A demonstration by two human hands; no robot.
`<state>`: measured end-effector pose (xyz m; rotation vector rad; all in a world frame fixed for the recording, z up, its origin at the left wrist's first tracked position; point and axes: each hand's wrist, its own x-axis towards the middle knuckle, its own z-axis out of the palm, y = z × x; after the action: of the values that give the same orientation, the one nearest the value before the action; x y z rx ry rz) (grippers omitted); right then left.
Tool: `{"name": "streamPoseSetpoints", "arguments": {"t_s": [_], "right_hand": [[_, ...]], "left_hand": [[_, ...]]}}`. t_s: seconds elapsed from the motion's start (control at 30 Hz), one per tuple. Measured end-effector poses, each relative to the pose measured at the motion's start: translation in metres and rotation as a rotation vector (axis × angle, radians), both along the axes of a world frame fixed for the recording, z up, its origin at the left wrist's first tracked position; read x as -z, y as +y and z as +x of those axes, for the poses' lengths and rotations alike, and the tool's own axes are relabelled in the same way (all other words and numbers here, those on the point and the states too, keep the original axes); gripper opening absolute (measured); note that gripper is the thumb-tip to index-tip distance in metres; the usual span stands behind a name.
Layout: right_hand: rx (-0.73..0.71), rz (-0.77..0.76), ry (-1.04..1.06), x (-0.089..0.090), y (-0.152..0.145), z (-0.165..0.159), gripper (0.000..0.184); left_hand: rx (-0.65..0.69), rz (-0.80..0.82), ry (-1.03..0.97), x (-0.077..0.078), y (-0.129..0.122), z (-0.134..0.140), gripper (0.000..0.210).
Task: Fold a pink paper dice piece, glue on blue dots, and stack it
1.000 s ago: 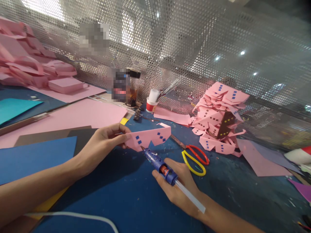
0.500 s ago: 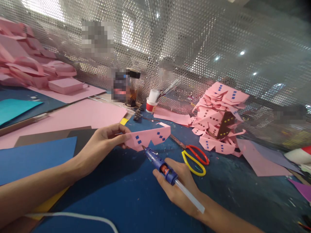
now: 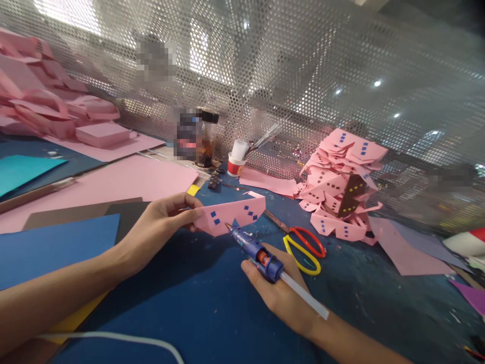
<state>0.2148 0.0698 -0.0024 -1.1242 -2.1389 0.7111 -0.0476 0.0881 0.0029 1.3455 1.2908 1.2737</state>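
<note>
Between the thumb and fingers of my left hand (image 3: 170, 215) is the left end of a pink paper cutout (image 3: 227, 215). Small blue squares dot the cutout, a notch cuts into its lower edge, and its right end is folded. My right hand (image 3: 280, 290) is wrapped round a blue hot glue gun (image 3: 252, 247), with a clear glue stick (image 3: 305, 296) poking out of its back. The gun's nozzle lies in front of the cutout's lower middle; I cannot tell if it touches the paper.
Scissors (image 3: 305, 242) with red and yellow handles lie beyond my right hand. A pile of dotted pink cutouts (image 3: 337, 184) rises at the right. Blue card (image 3: 60, 247) and pink sheets (image 3: 125, 179) spread left. A paper cup (image 3: 235, 166) stands by the perforated metal screen (image 3: 303, 65).
The glue gun in my right hand has shifted slightly right and up, its nozzle now nearer the notch. My left hand and the paper cutout stay almost still.
</note>
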Motion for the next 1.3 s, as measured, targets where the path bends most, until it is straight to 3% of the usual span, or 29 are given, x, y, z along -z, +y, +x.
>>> {"name": "streamPoseSetpoints", "arguments": {"t_s": [0.77, 1.3], "right_hand": [[-0.057, -0.05, -0.011, -0.0016, 0.0001, -0.0004, 0.031], [-0.016, -0.016, -0.021, -0.0014, -0.0009, 0.0009, 0.031]], "left_hand": [[0.014, -0.012, -0.006, -0.0009, 0.0012, 0.0014, 0.024], [-0.013, -0.028, -0.048, -0.001, 0.0014, 0.0013, 0.023]]}}
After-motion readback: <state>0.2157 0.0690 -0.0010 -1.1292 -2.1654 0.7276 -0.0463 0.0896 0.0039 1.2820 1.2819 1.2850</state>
